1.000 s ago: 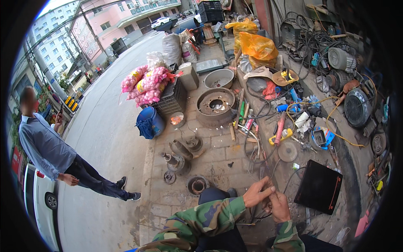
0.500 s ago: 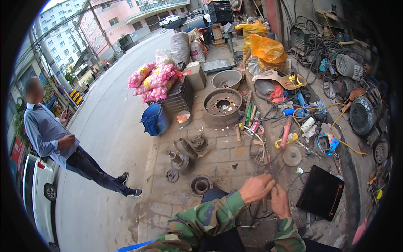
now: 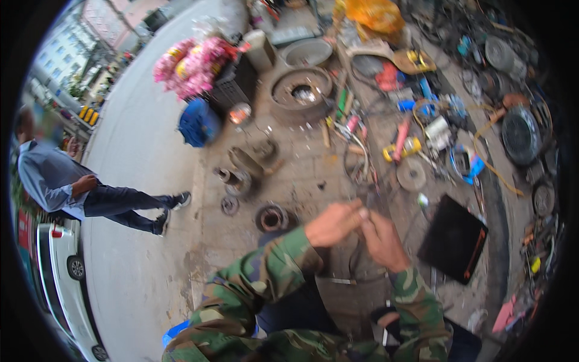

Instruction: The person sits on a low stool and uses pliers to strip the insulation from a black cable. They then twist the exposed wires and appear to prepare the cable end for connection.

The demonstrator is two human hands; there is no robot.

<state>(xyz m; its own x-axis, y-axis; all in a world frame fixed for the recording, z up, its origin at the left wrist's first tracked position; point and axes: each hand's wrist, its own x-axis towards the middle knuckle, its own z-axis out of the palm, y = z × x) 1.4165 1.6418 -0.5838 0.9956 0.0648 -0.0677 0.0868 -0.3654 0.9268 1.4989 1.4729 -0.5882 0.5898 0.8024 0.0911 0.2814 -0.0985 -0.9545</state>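
Note:
My left hand and my right hand meet in front of me, fingertips pressed together. Both are closed in a pinch; what lies between them is too small and blurred to name. Camouflage sleeves cover both forearms. To the right of my right hand, a flat black square panel rests on the ground. Left of my left hand sits a round metal housing with a hollow centre. Beyond it stand greasy metal machine parts and a small disc.
Ahead are a rusty wheel rim, a grey basin, a blue bucket and a black crate under pink net bags. Tools, cables and motors litter the right. A person walks on the road near a white vehicle.
My view has tilted and shifted, blurring the scene. Both hands stay together at the fingertips and sit slightly higher and further left in view. The person on the road has taken a step.

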